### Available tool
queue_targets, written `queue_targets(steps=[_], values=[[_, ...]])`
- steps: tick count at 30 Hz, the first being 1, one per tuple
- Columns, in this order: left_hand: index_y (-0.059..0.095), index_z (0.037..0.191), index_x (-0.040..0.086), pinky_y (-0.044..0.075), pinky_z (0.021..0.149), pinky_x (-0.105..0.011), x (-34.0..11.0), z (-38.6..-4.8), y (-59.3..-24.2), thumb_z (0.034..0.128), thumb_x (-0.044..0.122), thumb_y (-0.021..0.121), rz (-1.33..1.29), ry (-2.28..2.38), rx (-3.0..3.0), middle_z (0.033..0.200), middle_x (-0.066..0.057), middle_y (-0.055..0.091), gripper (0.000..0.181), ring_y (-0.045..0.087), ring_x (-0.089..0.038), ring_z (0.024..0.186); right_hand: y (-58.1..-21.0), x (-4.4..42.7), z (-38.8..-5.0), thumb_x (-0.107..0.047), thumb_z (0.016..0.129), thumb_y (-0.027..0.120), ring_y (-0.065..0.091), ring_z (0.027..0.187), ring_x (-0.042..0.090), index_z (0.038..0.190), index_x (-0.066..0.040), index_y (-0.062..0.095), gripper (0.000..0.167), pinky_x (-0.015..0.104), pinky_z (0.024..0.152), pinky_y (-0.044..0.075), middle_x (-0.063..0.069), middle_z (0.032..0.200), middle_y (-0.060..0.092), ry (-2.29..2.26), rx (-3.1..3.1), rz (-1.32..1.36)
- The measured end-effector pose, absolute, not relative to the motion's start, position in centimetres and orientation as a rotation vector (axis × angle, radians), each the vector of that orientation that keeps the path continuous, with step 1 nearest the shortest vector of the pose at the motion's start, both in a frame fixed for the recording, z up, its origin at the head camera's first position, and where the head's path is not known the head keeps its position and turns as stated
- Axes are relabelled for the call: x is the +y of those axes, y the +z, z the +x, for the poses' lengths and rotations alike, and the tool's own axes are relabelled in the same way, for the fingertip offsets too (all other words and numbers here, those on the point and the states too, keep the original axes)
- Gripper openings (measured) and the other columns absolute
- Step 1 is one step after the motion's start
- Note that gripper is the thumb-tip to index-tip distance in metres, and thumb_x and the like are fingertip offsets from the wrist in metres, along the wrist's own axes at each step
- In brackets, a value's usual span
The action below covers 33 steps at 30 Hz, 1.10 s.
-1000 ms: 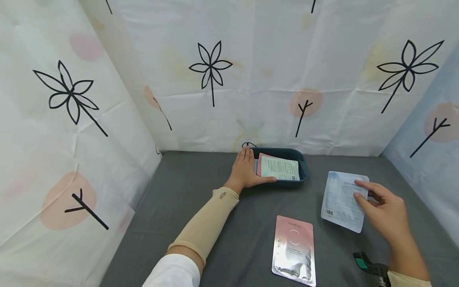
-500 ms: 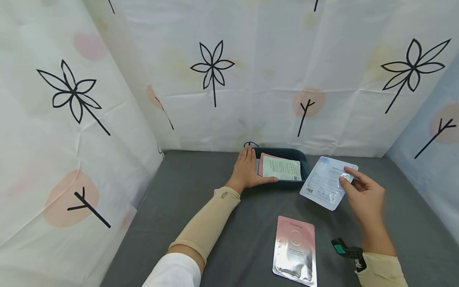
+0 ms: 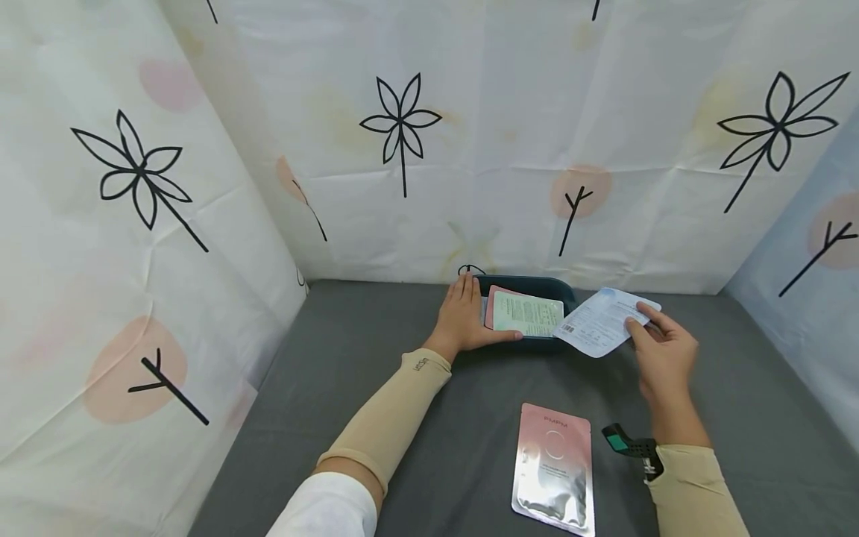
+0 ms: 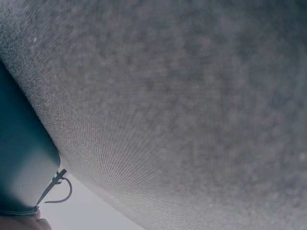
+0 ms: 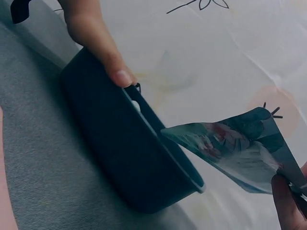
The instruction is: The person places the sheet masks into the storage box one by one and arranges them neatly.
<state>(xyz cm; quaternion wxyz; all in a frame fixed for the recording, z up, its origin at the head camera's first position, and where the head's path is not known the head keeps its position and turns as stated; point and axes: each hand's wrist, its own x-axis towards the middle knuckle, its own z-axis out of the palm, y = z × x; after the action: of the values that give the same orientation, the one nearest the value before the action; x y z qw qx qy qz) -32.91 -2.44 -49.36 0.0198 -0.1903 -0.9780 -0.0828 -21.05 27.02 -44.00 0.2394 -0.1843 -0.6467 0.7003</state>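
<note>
My right hand pinches the right edge of a pale blue sheet-mask packet between thumb and fingers. The packet is tilted, its lower left corner over the right end of a dark blue plastic basin. My left hand rests on the basin's left end, fingers straight along that side and thumb along the front rim. Inside the basin lie a pale green packet and a pink one, partly covered. In the right wrist view the held packet shows a shiny side above the rim.
A pink and silver mask packet lies on the grey cloth in front of the basin. White patterned curtain stands behind and at the sides. A black strap with a green part sticks out from my right wrist.
My right hand has carried the pale blue packet leftward and away from me, from the right of the cloth to the basin's right end. The left hand has stayed on the basin.
</note>
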Motion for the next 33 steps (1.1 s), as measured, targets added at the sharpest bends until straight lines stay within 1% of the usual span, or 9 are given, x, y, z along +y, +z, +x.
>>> queue_targets(steps=[6,9,11,13,16,19,23,27,33], values=[[0.015,0.169,0.001,0.013,0.136,-0.046,-2.5,-32.4,-49.0,0.0776,0.098,0.054,-0.583,-0.245,-2.985,0.178,-0.020,0.013,0.139,0.011,-0.034,0.167,-45.0,26.9,-21.2,0.005,0.096,0.068,0.066,0.089,-0.001,0.145,0.005,0.062,0.049,0.010,0.066,0.056,-0.003,0.118,0.058,1.946,-1.771,-0.557],[0.015,0.169,0.000,0.013,0.136,-0.046,-2.5,-32.4,-48.8,0.0775,0.098,0.053,-0.590,-0.238,-2.981,0.178,-0.020,0.013,0.139,0.012,-0.035,0.167,-45.0,26.8,-21.2,0.002,0.097,0.067,0.066,0.093,-0.002,0.148,0.004,0.059,0.051,0.008,0.068,0.056,0.007,0.138,0.055,1.944,-1.817,-0.584],[0.015,0.169,-0.001,0.012,0.136,-0.046,-2.5,-32.4,-48.8,0.0772,0.098,0.054,-0.592,-0.235,-2.984,0.178,-0.020,0.012,0.140,0.012,-0.035,0.167,-44.9,26.7,-21.1,-0.001,0.099,0.067,0.065,0.097,-0.001,0.153,0.000,0.055,0.055,0.008,0.072,0.056,0.012,0.151,0.047,1.930,-1.890,-0.604],[0.014,0.169,-0.001,0.012,0.136,-0.045,-2.6,-32.4,-48.7,0.0770,0.097,0.054,-0.595,-0.229,-2.983,0.178,-0.021,0.013,0.140,0.012,-0.035,0.167,-44.8,26.6,-21.1,-0.003,0.101,0.066,0.062,0.103,0.000,0.161,-0.005,0.045,0.063,0.008,0.075,0.056,0.017,0.161,0.036,1.925,-1.974,-0.592],[0.014,0.169,-0.001,0.013,0.136,-0.045,-2.5,-32.4,-48.7,0.0773,0.097,0.054,-0.593,-0.217,-2.986,0.178,-0.021,0.013,0.140,0.012,-0.035,0.167,-45.0,26.2,-21.0,-0.008,0.104,0.065,0.057,0.106,0.002,0.170,-0.014,0.027,0.077,0.008,0.076,0.056,0.019,0.163,0.029,1.896,-2.129,-0.560],[0.014,0.169,-0.001,0.013,0.136,-0.046,-2.5,-32.4,-48.8,0.0776,0.097,0.053,-0.594,-0.209,-2.988,0.178,-0.020,0.013,0.139,0.012,-0.035,0.167,-45.3,25.9,-20.9,-0.013,0.106,0.063,0.055,0.107,0.002,0.173,-0.017,0.011,0.085,0.007,0.077,0.056,0.022,0.168,0.023,1.861,-2.251,-0.516],[0.015,0.169,-0.001,0.014,0.136,-0.046,-2.5,-32.4,-48.8,0.0772,0.098,0.053,-0.585,-0.200,-2.985,0.178,-0.020,0.013,0.140,0.012,-0.034,0.167,-45.8,25.7,-20.9,-0.019,0.107,0.063,0.055,0.103,-0.002,0.173,-0.015,0.005,0.088,0.008,0.078,0.057,0.023,0.173,0.018,1.835,-2.332,-0.507],[0.015,0.169,-0.001,0.014,0.136,-0.045,-2.4,-32.3,-48.8,0.0765,0.099,0.052,-0.584,-0.201,-2.985,0.178,-0.020,0.014,0.141,0.012,-0.034,0.167,-45.9,25.7,-20.9,-0.022,0.108,0.062,0.055,0.097,-0.007,0.173,-0.013,0.004,0.087,0.010,0.079,0.058,0.023,0.175,0.014,1.839,-2.363,-0.505],[0.012,0.169,0.000,0.012,0.136,-0.045,-2.4,-32.5,-49.2,0.0769,0.099,0.052,-0.590,-0.200,-2.993,0.179,-0.019,0.011,0.141,0.010,-0.034,0.167,-45.9,25.7,-20.7,-0.025,0.108,0.063,0.061,0.090,-0.013,0.171,-0.006,0.004,0.088,0.010,0.079,0.058,0.026,0.175,0.014,1.903,-2.361,-0.448]])
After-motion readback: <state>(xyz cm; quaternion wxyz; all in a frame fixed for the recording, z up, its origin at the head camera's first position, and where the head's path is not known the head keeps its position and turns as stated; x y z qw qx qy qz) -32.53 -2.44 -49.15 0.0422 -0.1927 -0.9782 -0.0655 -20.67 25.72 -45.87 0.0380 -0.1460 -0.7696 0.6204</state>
